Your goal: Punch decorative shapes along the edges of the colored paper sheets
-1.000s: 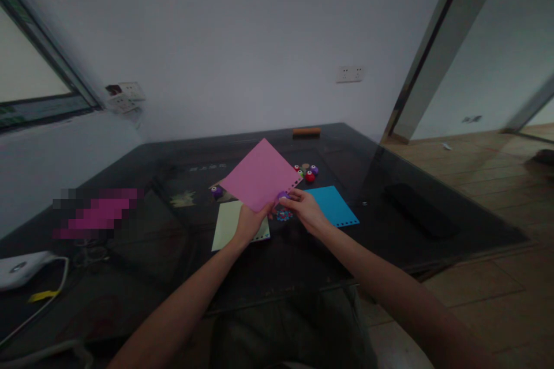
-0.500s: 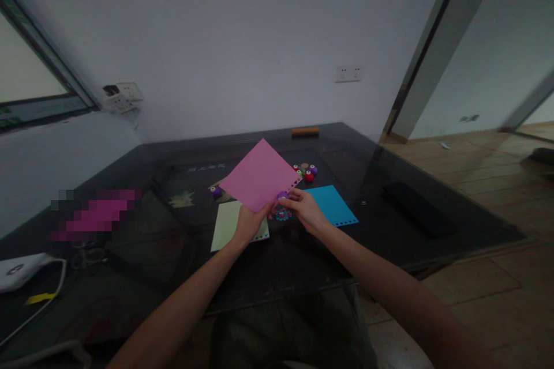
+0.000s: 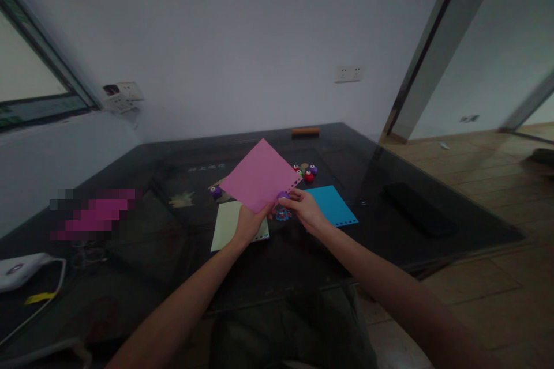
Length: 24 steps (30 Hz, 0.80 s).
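My left hand [image 3: 251, 222] is closed on the lower corner of a pink sheet of paper [image 3: 262, 176], held tilted above the table. Dark holes run along the sheet's right lower edge. At that edge, my right hand [image 3: 305, 207] grips a small purple paper punch [image 3: 283, 195]. Beneath the hands lies a little heap of coloured paper bits [image 3: 284, 215]. A pale yellow-green sheet [image 3: 225, 225] rests under my left wrist, and a blue sheet [image 3: 331, 204] lies beside my right hand; both have holes along their near edges.
Behind the pink sheet sit several small round punches, red [image 3: 309, 176], purple [image 3: 313, 169] and green. Another purple punch [image 3: 215, 191] is at its left. A black flat case [image 3: 418, 210] lies right, a brown bar [image 3: 305, 132] at the back, a white device [image 3: 21, 271] with cable left.
Both hands, the pink sheet and the punch stay in almost the same place. Nothing else has visibly moved.
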Motion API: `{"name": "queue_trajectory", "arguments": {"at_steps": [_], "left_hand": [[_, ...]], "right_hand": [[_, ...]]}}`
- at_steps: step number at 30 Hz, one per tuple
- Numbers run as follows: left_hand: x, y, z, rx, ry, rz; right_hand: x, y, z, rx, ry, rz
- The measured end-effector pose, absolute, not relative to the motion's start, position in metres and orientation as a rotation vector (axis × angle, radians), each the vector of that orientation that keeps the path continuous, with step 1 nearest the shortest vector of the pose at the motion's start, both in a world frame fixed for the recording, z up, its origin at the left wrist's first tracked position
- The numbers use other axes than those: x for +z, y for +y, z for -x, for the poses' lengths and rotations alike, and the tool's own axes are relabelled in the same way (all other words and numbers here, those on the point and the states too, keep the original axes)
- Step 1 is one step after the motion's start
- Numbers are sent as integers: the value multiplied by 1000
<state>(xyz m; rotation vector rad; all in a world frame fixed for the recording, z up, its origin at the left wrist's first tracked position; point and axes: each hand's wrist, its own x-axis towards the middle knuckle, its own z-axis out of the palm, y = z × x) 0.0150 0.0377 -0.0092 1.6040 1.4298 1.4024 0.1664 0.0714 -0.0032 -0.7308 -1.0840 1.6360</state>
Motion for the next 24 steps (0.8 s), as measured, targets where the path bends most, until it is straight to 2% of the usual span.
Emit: {"name": "queue_trajectory", "arguments": {"at_steps": [24], "left_hand": [[-11, 37, -14, 1387, 1472, -1627]], "right_hand": [[-4, 71, -167, 1593, -1121, 712]]}}
